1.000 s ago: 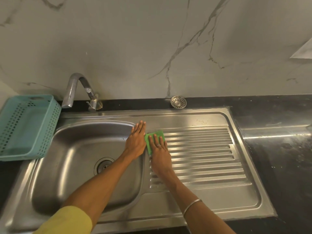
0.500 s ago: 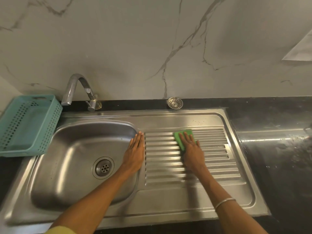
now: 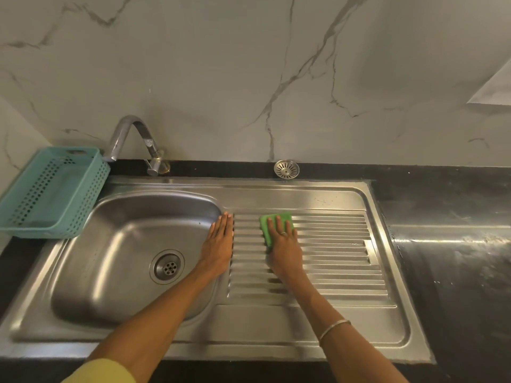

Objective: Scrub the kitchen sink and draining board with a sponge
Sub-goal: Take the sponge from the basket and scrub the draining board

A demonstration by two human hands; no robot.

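Note:
A steel sink bowl [image 3: 116,244] with a round drain [image 3: 167,267] lies on the left, and its ribbed draining board [image 3: 337,252] on the right. My right hand [image 3: 284,244] presses flat on a green sponge [image 3: 266,226] at the upper left of the ribs. My left hand [image 3: 219,241] lies flat, fingers together, on the ridge between bowl and board, holding nothing.
A curved tap [image 3: 130,142] stands behind the bowl. A teal perforated basket [image 3: 55,192] sits at the sink's left edge. A loose metal strainer [image 3: 286,169] rests on the black counter [image 3: 453,244] by the marble wall.
The sponge went right along the ribs from beside my left hand, then came back a little to the left. My left hand stayed on the ridge.

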